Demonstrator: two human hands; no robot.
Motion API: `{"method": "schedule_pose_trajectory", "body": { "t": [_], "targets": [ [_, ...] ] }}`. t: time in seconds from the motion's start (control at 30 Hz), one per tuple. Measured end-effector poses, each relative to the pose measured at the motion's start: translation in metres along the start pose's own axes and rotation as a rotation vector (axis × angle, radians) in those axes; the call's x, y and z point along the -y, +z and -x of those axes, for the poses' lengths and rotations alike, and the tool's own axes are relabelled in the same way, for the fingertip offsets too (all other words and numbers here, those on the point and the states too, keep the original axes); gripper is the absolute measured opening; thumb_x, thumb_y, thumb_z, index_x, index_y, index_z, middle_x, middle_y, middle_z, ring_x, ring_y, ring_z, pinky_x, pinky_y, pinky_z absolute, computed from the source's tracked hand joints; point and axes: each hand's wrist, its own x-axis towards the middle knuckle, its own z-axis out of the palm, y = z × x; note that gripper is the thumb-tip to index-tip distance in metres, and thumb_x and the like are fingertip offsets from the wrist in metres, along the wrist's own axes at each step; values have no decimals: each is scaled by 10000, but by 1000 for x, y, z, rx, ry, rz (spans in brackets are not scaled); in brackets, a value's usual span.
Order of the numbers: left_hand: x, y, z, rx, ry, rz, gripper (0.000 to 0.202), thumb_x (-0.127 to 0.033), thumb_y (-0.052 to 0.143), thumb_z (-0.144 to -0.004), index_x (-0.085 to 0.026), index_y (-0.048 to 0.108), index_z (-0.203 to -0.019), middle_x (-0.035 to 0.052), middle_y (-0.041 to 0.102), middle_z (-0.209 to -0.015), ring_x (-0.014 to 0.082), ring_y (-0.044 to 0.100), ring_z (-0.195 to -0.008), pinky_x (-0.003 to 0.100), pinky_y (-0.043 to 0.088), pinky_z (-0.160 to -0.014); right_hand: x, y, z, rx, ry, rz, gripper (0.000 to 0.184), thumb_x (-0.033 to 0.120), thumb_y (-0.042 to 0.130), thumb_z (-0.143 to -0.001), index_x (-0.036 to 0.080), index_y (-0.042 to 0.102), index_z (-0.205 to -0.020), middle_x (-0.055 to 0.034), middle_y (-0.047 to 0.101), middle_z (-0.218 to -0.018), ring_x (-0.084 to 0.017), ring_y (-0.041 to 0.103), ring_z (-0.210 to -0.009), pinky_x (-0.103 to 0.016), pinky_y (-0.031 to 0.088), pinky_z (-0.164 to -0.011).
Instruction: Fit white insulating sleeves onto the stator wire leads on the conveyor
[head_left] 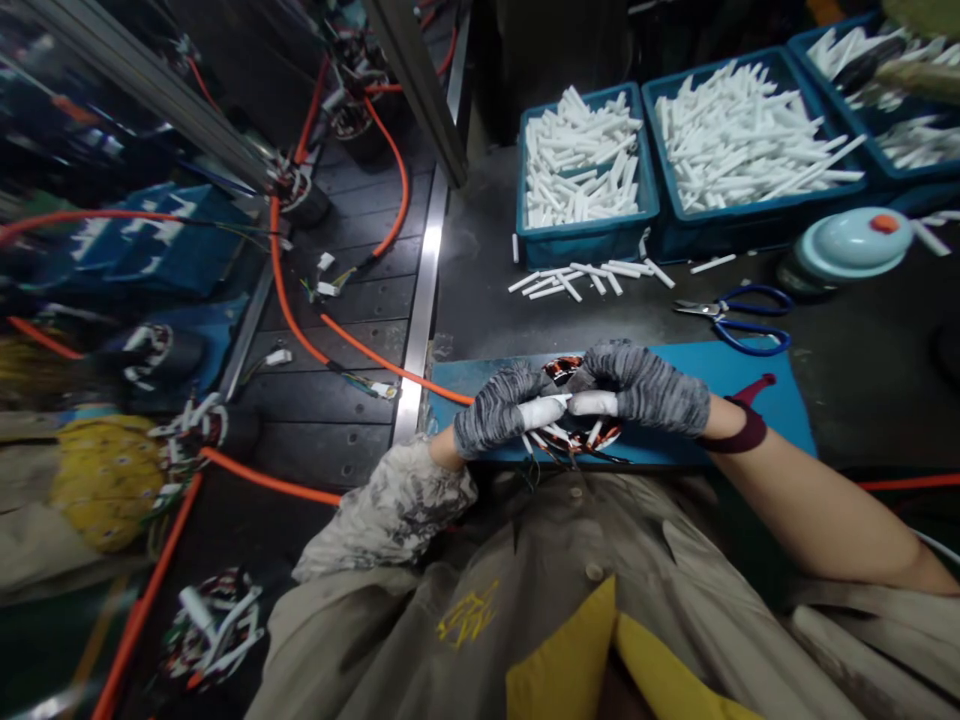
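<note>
A motor stator (564, 370) with copper windings lies on the blue mat (750, 390) in front of my body, largely covered by my hands. White tubes (595, 433) and dark leads stick out at its near side. My left hand (504, 408), in a grey striped glove with a white-wrapped thumb, pinches a short white tube at the stator's middle. Gloved the same way, my right hand (641, 388) is closed over the stator's right side, its thumb tip nearly meeting the left one. What lies under the right fingers is hidden.
Blue bins (589, 240) of white tubes stand at the back, with loose tubes (581, 278) before them. Blue-handled snips (750, 318) lie near a light-blue bottle (851, 245). At left, orange hoses (397, 362) cross a slatted conveyor (360, 380) carrying stators. A co-worker's yellow sleeve (109, 480) shows.
</note>
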Motion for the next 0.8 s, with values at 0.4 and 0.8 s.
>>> {"method": "schedule_pose_trajectory", "body": {
  "t": [0.4,0.8],
  "targets": [
    [-26,17,-30,81,-13,-798,401,-523,549,-1002,-222,777,-1137,93,773,-1111,294,678,-1023,457,469,-955,-21,-14,32,-268,49,-15,341,563,720,-887,241,784,-981,-69,754,-953,-272,703,-904,-439,566,-861],
    [50,3,38,9,213,-587,714,-582,660,-928,-228,509,-1529,140,650,-1443,295,691,-1234,385,568,-1002,-30,3,62,-261,198,-16,547,718,751,-781,245,735,-1055,-63,771,-972,-279,725,-895,-437,593,-842]
  ]
}}
